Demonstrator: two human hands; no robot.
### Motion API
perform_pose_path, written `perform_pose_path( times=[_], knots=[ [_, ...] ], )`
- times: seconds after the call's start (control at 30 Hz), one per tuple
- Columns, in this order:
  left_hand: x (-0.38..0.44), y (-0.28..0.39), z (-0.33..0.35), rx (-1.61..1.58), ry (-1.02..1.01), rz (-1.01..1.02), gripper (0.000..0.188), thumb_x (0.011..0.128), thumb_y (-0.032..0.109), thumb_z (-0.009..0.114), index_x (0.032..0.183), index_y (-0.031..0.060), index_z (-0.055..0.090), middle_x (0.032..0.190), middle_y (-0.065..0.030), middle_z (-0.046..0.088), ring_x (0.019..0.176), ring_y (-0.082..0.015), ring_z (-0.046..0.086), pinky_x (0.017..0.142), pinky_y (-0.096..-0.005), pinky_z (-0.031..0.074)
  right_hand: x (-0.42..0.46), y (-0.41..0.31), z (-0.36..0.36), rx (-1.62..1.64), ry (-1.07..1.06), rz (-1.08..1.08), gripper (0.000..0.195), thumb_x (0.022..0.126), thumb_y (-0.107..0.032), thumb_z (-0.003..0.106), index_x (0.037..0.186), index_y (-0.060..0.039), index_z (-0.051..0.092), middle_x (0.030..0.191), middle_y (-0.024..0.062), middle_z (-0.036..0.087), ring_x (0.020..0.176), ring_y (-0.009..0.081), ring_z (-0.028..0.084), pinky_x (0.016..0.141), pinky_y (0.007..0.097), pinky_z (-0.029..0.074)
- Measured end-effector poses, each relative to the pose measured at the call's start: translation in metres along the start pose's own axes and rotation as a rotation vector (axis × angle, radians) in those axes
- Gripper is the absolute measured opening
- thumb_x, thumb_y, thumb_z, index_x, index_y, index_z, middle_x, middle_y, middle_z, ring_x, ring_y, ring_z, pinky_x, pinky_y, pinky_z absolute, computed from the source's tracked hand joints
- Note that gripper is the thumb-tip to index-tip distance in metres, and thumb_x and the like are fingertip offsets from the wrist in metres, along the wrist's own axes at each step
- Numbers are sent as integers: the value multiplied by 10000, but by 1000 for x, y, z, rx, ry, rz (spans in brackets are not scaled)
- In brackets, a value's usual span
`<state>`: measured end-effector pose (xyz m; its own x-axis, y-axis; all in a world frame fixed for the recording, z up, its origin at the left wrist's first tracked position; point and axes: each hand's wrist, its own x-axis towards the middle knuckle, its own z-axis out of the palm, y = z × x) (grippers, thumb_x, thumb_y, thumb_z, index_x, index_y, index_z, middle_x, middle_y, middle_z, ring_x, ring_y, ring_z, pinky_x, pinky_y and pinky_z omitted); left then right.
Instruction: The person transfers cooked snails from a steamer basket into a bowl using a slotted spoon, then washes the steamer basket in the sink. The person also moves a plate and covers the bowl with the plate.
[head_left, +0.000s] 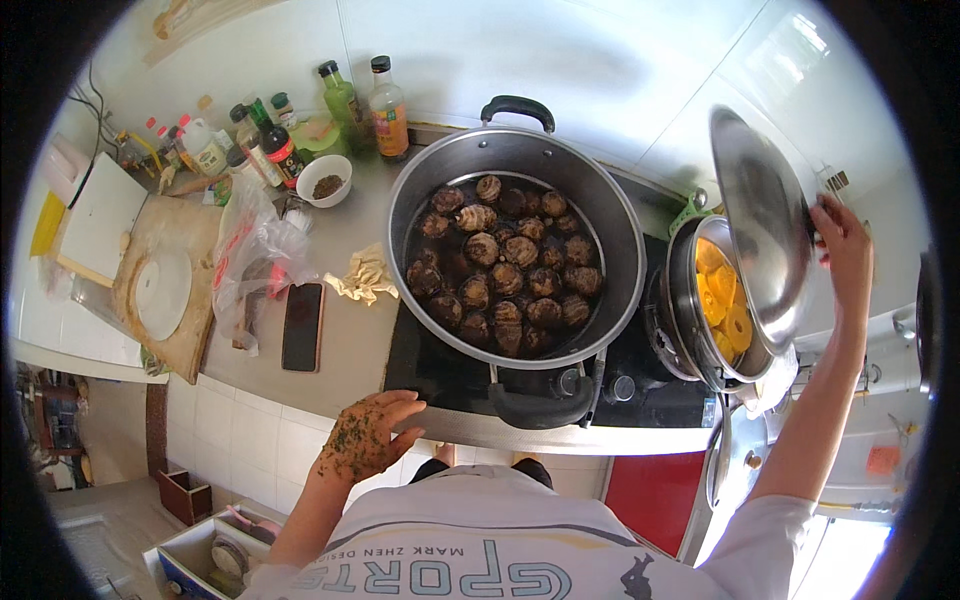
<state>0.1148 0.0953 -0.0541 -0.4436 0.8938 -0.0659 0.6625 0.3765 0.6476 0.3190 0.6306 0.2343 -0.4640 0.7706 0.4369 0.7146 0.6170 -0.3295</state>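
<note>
My right hand (844, 229) grips the knob of a round metal lid (765, 232), holding it tilted above a smaller steel pot (761, 364). Inside that pot lie orange-yellow slices (724, 296) that look like pumpkin, one with a hole through it. My left hand (367, 435) holds nothing; its fingers are apart near the counter's front edge, and chopped green bits cling to its back. Between the hands a large two-handled pot (626, 300) sits on the black glass cooktop (442, 375). Several unpeeled taro corms (506, 277) stand in dark water inside it.
Left of the large pot are crumpled paper (366, 274), a phone (302, 328), a plastic bag (255, 247) and a white bowl of dark grains (325, 181). A plate (163, 295) rests on a wooden board (199, 330). Several bottles (277, 146) line the wall.
</note>
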Motion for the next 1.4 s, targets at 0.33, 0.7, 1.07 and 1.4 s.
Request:
perform_pose_path(
  times=[0.33, 0.7, 1.07, 1.4],
  knots=[
    [-14, -12, 7, -2, 67, 64, 383, 888, 208, 802, 1247, 131, 691, 1316, -103, 706, 1201, -320, 674, 1026, -446, 544, -81, -216, 111, 310, -191, -448, 428, 824, -326, 762, 1115, -12, 775, 1049, 216, 754, 975, 359, 740, 919, 421, 588],
    [-22, -12, 3, 21, 45, 23, 372, 884, 172, 803, 1234, 121, 689, 1300, -105, 711, 1193, -319, 682, 1010, -432, 559, -107, -241, 166, 233, -243, -546, 383, 819, -285, 771, 1122, -52, 783, 1085, 192, 711, 1003, 374, 701, 937, 449, 571],
    [-16, 0, 9, 35, 26, -6, 367, 890, 182, 804, 1234, 116, 694, 1303, -95, 716, 1219, -307, 671, 1042, -433, 542, -111, -225, 160, 239, -233, -561, 415, 816, -285, 800, 1150, -42, 764, 1105, 188, 714, 987, 380, 705, 928, 441, 574],
    [-2, 15, 31, 26, -22, 72, 406, 905, 166, 798, 1285, 133, 658, 1302, -124, 711, 1209, -336, 670, 1027, -448, 547, -55, -102, 60, 252, 72, -344, 430, 833, -386, 792, 1144, -89, 787, 1051, 181, 772, 973, 336, 753, 926, 426, 593]
  ],
)
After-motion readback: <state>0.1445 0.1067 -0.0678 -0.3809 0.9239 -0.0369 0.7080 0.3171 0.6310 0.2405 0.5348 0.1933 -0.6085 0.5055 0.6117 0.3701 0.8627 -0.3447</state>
